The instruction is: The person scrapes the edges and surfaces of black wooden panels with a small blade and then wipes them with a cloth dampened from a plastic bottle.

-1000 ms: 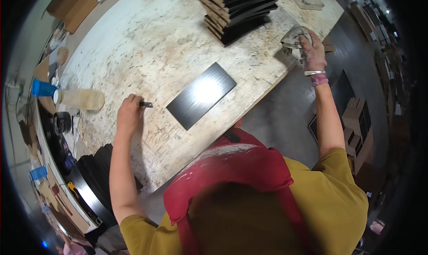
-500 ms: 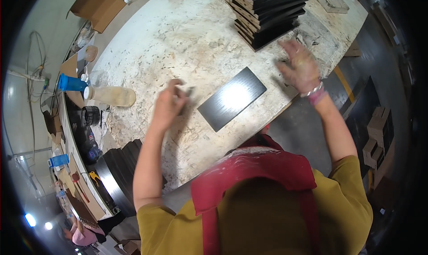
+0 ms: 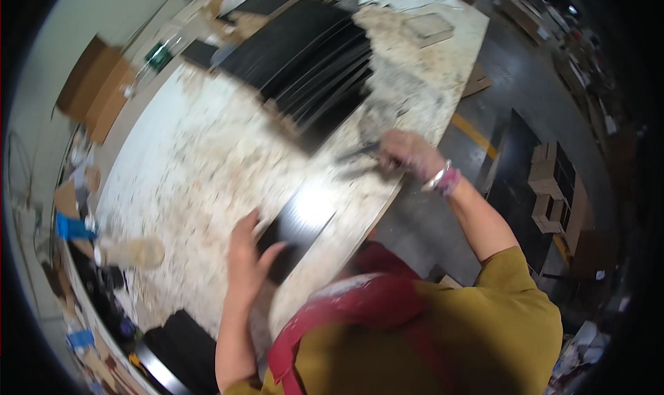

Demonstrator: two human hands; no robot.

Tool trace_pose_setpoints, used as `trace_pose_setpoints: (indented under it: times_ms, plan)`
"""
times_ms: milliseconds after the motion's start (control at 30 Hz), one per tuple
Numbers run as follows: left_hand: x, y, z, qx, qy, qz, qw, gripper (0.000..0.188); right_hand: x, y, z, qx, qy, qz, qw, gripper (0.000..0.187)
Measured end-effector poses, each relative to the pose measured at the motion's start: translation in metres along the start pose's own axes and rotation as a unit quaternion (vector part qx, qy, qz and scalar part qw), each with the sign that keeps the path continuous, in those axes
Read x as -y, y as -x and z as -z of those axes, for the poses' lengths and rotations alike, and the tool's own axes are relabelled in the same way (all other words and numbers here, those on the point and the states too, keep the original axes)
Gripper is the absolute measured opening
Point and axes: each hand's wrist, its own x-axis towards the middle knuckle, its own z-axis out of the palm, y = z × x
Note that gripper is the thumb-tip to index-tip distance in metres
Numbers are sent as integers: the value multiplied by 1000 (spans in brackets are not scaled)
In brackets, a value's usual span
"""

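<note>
Left hand (image 3: 246, 262): thumb and fingers spread at end of panel (image 3: 301, 223). Right hand (image 3: 412, 154): pinching blurred dark tool (image 3: 359, 152) near front edge of worktop (image 3: 194, 167).

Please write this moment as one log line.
left hand: open at left end of board, contact unclear; right hand: holds dark tool, blurred; board: flat on table; stack: beyond board

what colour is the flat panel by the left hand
The panel is black, with a bright glare on it; the head view shows it.
</note>
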Motion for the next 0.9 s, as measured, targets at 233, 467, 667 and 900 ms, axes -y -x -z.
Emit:
trace_pose_setpoints:
  times_ms: [233, 467, 667, 900]
  plan:
    - [4, 48, -27, 55, -182, 137, 972, 88, -256, 17, 127, -350, -422, -449, 706, 14]
    - [7, 36, -52, 44, -215, 178, 959, 96, -359, -26, 158, -364, -451, -590, 562, 24]
    - [-8, 59, -64, 11, -217, 212, 953, 90, -225, 39, 27, 30, -150, -275, 949, 62]
    - [-9, 139, -67, -200, -108, 291, 929, 85, -23, 51, -55, 121, 60, -56, 989, 60]
